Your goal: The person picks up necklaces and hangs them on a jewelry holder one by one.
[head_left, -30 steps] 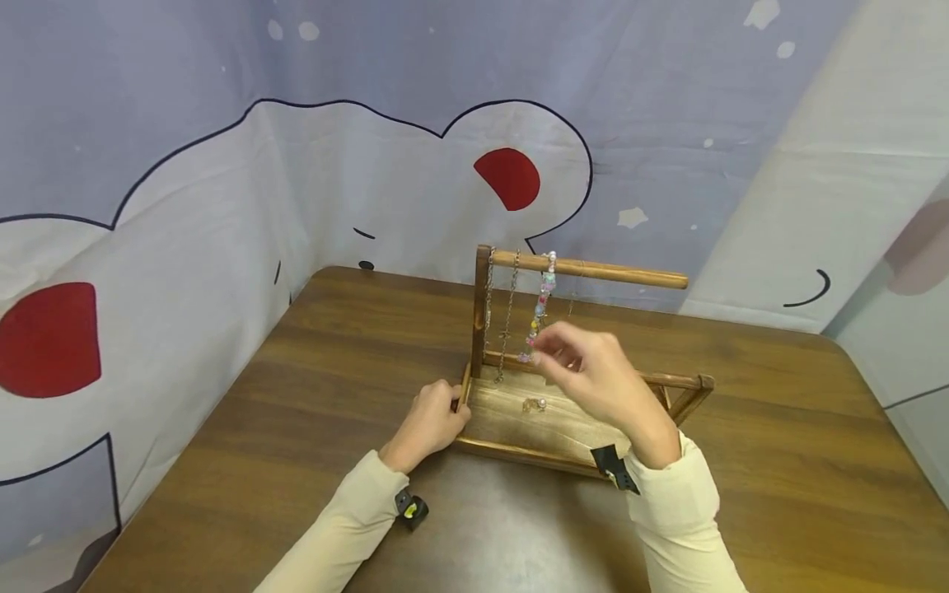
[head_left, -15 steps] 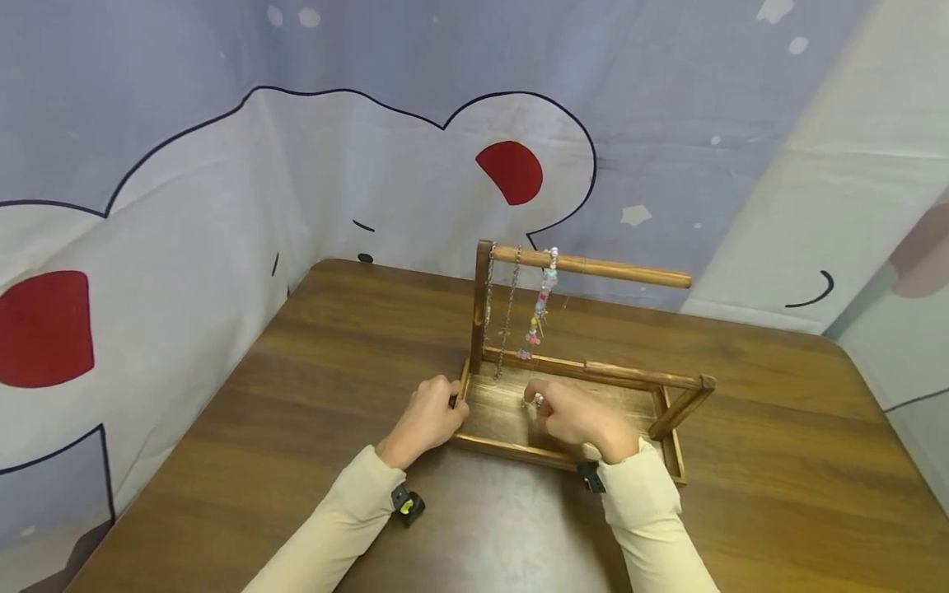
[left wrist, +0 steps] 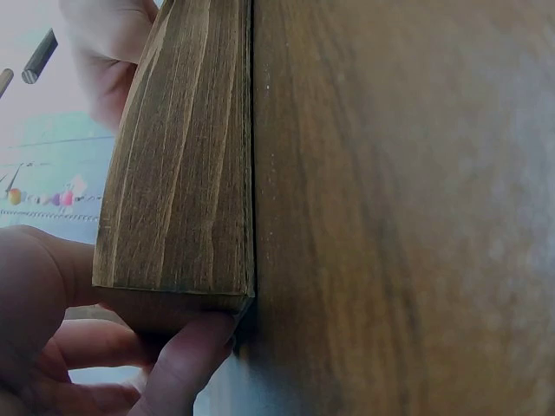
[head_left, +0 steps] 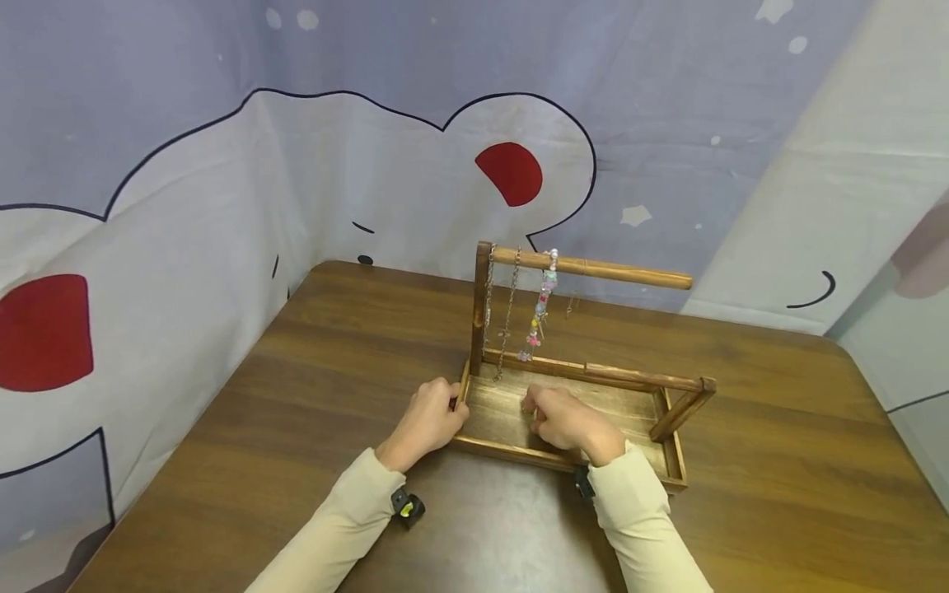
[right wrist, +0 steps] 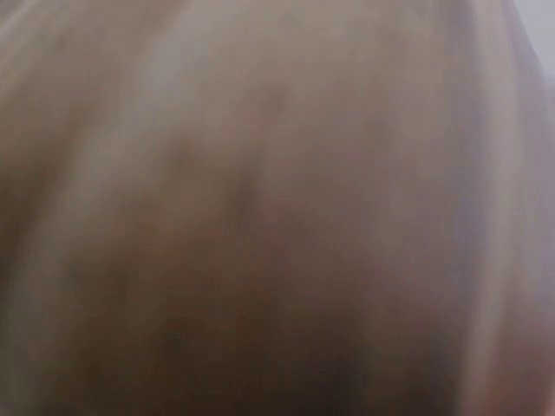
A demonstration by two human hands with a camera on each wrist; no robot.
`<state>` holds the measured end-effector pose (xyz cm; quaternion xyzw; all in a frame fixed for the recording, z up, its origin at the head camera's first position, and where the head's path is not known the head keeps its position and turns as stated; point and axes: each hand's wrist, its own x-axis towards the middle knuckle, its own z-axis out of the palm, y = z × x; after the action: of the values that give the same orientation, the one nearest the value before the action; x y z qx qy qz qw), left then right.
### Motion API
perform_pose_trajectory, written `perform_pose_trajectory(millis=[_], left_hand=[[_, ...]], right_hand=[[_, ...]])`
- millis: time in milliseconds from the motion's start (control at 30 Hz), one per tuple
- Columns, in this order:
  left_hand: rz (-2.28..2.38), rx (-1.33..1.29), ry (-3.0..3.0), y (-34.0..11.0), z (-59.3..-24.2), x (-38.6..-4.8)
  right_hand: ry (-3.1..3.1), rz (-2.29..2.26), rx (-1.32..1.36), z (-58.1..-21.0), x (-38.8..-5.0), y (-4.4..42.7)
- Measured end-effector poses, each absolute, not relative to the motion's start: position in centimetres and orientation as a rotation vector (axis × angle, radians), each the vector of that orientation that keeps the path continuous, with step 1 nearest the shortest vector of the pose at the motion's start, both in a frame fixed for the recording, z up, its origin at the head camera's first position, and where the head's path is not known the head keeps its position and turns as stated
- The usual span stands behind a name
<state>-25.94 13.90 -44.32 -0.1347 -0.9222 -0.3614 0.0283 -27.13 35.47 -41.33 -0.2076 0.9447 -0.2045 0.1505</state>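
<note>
My left hand [head_left: 427, 418] grips the left end of a wooden jewellery stand [head_left: 511, 451]. In the left wrist view, the thumb and fingers [left wrist: 186, 360] hold the corner of its tray wall. My right hand [head_left: 569, 422] is low inside the tray, fingers curled downward. Its fingertips are where a small gold-coloured piece with a pearl lay; that piece is now hidden, so a hold on it cannot be told. A bracelet of coloured beads [head_left: 539, 306] and thin chain necklaces [head_left: 508, 317] hang from the upper bar. The right wrist view is a brown blur.
The upper bar [head_left: 630, 273] reaches out to the right above the tray, with a lower bar [head_left: 630, 375] beneath it. The stand is on a brown wooden table [head_left: 356, 354]. A printed curtain [head_left: 385, 181] hangs behind the table.
My right hand has come down from beside the hanging beads into the tray, over the gold piece, which has gone out of sight. My left hand keeps its grip.
</note>
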Motion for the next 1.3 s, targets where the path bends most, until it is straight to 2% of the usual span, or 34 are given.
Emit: perform_pose_trajectory(millis=[567, 1300], left_hand=[[-1.084, -0.44, -2.837, 14.0, -44.2, -26.1], [-1.065, -0.426, -2.85, 13.9, -44.5, -25.9]], right_hand=[[2.746, -0.457, -0.698, -41.1, -26.8, 35.8], [2.75, -0.972, -0.928, -36.2, -25.3, 36.8]])
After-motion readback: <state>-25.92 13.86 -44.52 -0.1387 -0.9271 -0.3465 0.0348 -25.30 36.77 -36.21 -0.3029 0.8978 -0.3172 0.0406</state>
